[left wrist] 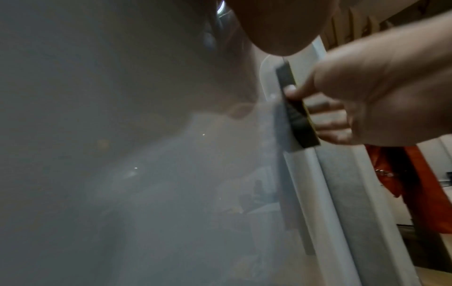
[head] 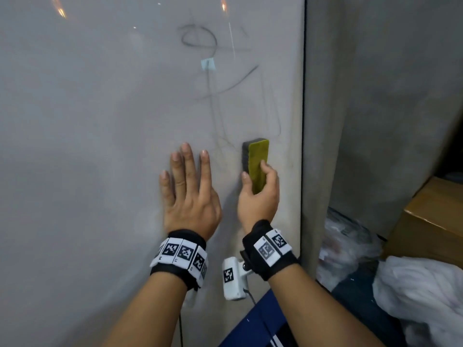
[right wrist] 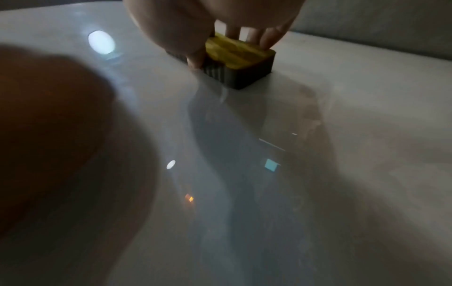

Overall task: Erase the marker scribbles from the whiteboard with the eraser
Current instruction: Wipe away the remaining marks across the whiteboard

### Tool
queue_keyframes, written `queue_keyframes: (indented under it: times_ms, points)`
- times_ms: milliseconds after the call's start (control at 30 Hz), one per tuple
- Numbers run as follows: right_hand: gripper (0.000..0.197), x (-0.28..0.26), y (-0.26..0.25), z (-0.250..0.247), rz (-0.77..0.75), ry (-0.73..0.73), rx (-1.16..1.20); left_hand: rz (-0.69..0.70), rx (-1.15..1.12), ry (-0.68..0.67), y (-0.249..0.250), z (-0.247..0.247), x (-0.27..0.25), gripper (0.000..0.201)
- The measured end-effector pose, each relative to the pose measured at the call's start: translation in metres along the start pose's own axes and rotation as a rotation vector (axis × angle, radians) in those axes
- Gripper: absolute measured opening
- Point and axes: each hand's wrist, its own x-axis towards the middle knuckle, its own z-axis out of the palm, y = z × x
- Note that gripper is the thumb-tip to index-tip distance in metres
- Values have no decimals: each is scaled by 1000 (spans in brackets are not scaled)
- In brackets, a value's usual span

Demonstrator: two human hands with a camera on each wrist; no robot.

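An upright whiteboard [head: 87, 121] fills the head view. Dark marker scribbles [head: 200, 37] and fainter strokes [head: 233, 83] run down its right part. My right hand [head: 259, 194] grips the eraser [head: 256, 161], yellow-backed with dark felt, thumb on its left side and fingers on its right. The eraser's felt lies against the board just below the strokes. In the right wrist view the eraser [right wrist: 234, 62] sits flat on the board [right wrist: 318, 135] under my fingers. My left hand [head: 189, 186] lies flat on the board beside it, fingers straight and spread. The left wrist view shows the eraser [left wrist: 297, 114] edge-on.
The board's dark right edge [head: 303, 121] runs next to a grey wall [head: 375, 96]. A cardboard box [head: 431, 221], plastic bags [head: 345, 241] and white fabric [head: 421, 291] lie low on the right. A blue object [head: 260, 324] stands below my right wrist.
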Motion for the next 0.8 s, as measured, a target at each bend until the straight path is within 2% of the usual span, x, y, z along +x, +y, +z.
queue_keyframes:
  times_ms: [100, 200, 267, 433, 567, 667, 800]
  points:
    - [43, -41, -7, 0, -169, -100, 1, 18, -30, -6, -2, -1, -1, 67]
    - [45, -48, -2, -2, -198, -135, -1, 37, -64, -42, -5, 1, -3, 83]
    - [44, -42, 2, -5, -228, -130, -18, 24, -78, -47, -5, 3, -3, 86]
    - [45, -34, 2, -4, -223, -117, -47, 24, -91, -8, -3, 1, -3, 60]
    - [48, -33, 8, 1, -205, -106, -44, -58, -145, -42, 9, -2, 0, 65]
    - [47, -25, 15, 2, -202, -77, -28, -160, -114, -84, 27, 6, 4, 88]
    - [42, 5, 26, 0, -188, -32, -22, -250, -93, -113, 52, 16, 12, 84]
